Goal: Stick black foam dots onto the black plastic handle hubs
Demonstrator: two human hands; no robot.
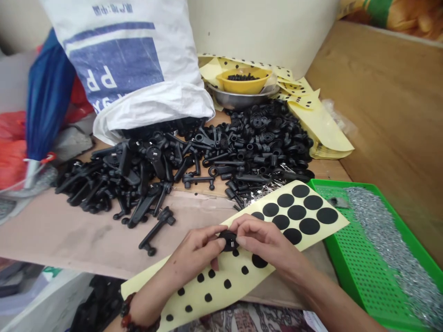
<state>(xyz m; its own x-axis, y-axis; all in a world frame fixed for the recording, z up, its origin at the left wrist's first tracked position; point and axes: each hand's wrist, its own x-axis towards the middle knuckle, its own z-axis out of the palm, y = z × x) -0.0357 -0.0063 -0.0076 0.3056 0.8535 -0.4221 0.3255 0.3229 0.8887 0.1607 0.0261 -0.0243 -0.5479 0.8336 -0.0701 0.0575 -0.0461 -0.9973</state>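
Observation:
Both hands meet over a yellow backing sheet (221,313) that carries round black stickers (309,226) on its right part and small black dots on its left. Between them they pinch a round black plastic part (227,241) with a small pale metal piece in its face. My left hand (199,251) grips its left edge with thumb and fingers. My right hand (265,240) has thumb and fingertips closed on the right edge. Beyond the left hand, a single black arm-shaped part (157,229) lies apart on the pinkish board.
Heaps of black plastic parts (263,133) spread behind, below a white sack (138,101). A yellow bowl (244,85) sits in a metal bowl (242,99) near stacked yellow sheets (328,133). At right stands a green tray (346,263) with small metal pieces; a blue umbrella (48,97) leans left.

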